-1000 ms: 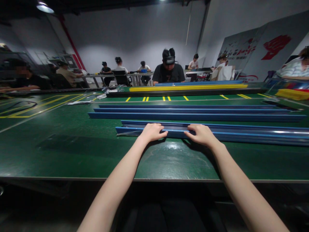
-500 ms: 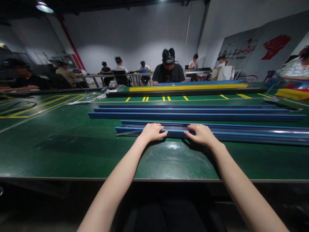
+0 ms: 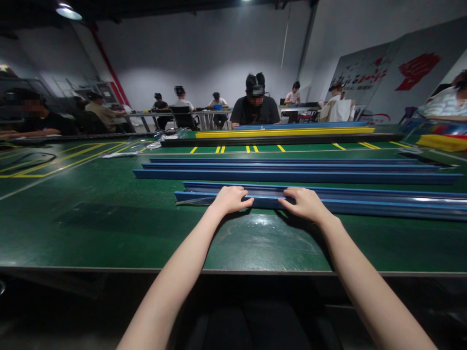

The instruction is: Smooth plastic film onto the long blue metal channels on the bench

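A long blue channel-shaped profile (image 3: 368,201) lies crosswise on the green table nearest to me, running off the right edge of view. My left hand (image 3: 231,198) grips its near wall close to the left end, thumb in front and fingers over the top into the channel. To the right, my right hand (image 3: 301,200) holds the same wall in a like way, the thumb pointing left. A short stretch of profile shows between the two thumbs. Clear film (image 3: 197,201) hangs at the profile's left end. My fingertips inside the channel are partly hidden.
Behind lie more blue profiles (image 3: 292,176), a black strip (image 3: 277,139) and a yellow strip (image 3: 284,132). The green table (image 3: 91,233) carries yellow line markings. Clear plastic bags (image 3: 146,144) lie at the back left. A person (image 3: 254,108) sits across the table; others sit farther off.
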The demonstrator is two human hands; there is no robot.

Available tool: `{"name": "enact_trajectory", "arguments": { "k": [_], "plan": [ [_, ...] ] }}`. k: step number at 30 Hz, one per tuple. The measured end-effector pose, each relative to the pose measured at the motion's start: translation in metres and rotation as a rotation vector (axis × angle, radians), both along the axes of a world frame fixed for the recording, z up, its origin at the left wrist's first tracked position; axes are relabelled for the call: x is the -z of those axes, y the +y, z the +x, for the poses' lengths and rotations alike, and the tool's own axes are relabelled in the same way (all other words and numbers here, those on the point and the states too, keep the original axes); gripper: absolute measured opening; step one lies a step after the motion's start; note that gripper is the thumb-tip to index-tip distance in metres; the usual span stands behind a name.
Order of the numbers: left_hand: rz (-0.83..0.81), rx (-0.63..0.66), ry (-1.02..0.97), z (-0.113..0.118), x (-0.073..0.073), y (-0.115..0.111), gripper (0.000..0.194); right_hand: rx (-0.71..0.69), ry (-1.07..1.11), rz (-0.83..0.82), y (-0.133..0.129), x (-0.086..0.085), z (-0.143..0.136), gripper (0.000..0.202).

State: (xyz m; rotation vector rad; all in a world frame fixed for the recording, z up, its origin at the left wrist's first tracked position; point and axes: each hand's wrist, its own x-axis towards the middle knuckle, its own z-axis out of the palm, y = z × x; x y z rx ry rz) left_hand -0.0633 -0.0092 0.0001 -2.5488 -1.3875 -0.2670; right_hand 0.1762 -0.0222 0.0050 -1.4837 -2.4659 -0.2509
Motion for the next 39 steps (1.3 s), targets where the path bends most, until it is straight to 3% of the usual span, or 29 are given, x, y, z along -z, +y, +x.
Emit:
{"name": "enact_trajectory", "arguments": {
  "k": [20,39],
  "plan": [
    [-0.005,-0.003,0.009,0.0,-0.001,-0.001,0.043,-0.102,0.03,0.207,0.006,0.014,-0.014,0.039],
    [-0.002,0.056,0.01,0.006,-0.004,-0.006,0.041,-0.052,0.034,0.139,0.002,0.006,-0.006,0.041]
  ]
}}
